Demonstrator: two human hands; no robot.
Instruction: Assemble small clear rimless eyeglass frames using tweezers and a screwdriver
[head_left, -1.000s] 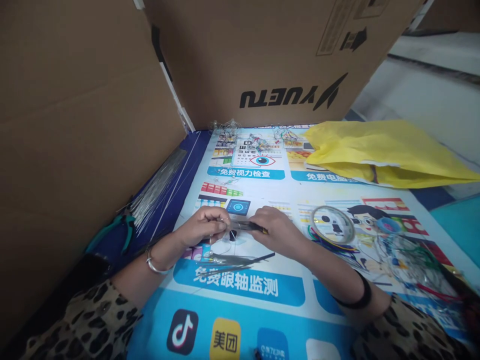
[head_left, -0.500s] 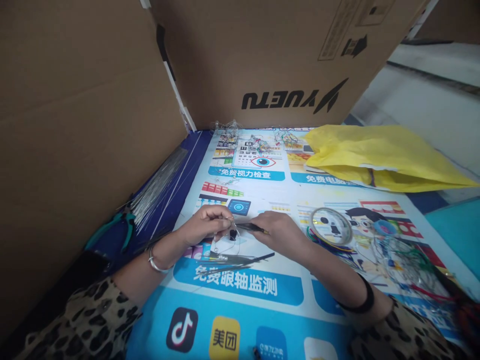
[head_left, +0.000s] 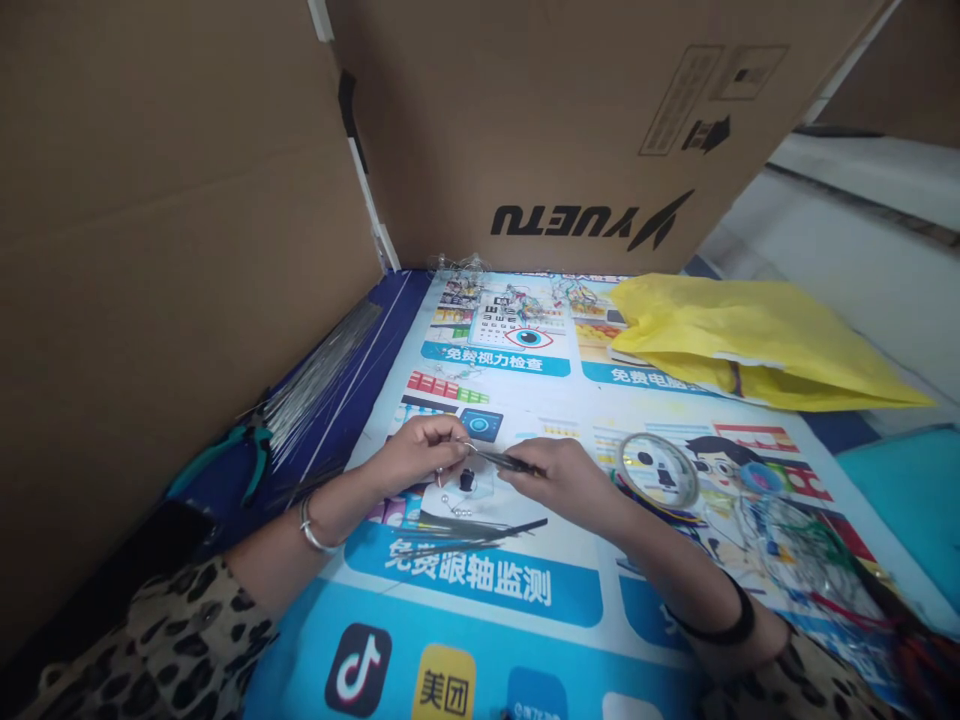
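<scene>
My left hand [head_left: 429, 452] is closed in a pinch on a thin beaded wire [head_left: 444, 497], whose small pearl-like beads hang below the fingers. Held in my right hand [head_left: 561, 474] are dark, slender tweezers [head_left: 504, 461], pointing left. Their tip meets the wire close to my left fingertips. A bundle of dark thin rods [head_left: 480, 532] lies on the printed sheet just below both hands. My right fingers partly hide the tweezers' rear end.
Cardboard walls [head_left: 525, 120] stand at the back and left. Teal-handled pliers [head_left: 259, 455] and thin metal wires [head_left: 322, 365] lie left. To the right are a tape roll [head_left: 694, 480], tangled cords [head_left: 795, 540] and a yellow bag [head_left: 750, 320]. Beaded tangles [head_left: 525, 300] lie at the back.
The view has tilted slightly, so the scene sits lower. The wire loop between my hands has shifted, with the tweezers' tip now at my left fingertips.
</scene>
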